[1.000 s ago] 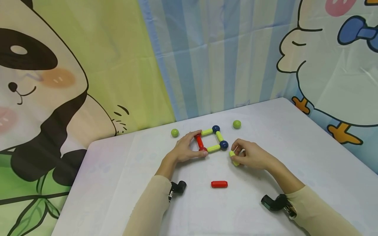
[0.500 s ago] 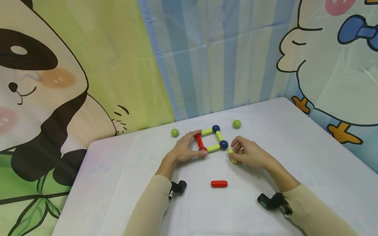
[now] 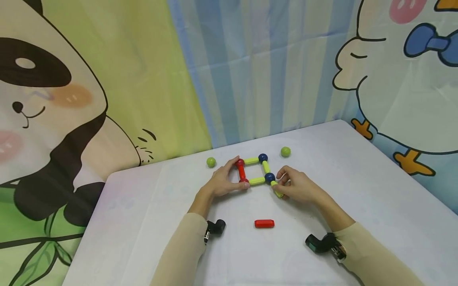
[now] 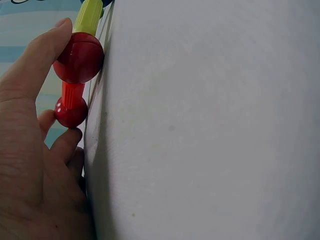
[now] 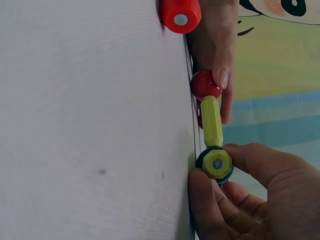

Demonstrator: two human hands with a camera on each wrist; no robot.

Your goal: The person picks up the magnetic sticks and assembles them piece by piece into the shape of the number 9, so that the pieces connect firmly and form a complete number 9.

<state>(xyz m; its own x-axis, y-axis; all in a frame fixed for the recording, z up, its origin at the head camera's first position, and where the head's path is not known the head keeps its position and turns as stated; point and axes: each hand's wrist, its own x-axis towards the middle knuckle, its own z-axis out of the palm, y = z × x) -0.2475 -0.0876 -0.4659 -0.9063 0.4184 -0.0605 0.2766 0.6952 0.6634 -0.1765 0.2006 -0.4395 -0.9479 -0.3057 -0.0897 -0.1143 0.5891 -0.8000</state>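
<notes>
A square frame of magnetic sticks and balls lies on the table. Its left side is a red stick between two red balls; yellow-green sticks and two blue balls make up the rest. My left hand holds the red side, thumb at the near red ball and fingers by the far one. Between thumb and fingers, my right hand pinches another yellow-green magnetic stick. One end of this stick meets the near blue ball, and it slants outward toward me from the corner.
A loose red magnetic stick lies nearer to me, between my forearms. Two green balls sit beyond the frame, one at the left and one at the right. Cartoon-printed curtains hang behind the white table.
My right hand has moved left with the yellow-green magnetic stick, whose end now touches the near blue ball. My left hand has kept its hold on the frame.
</notes>
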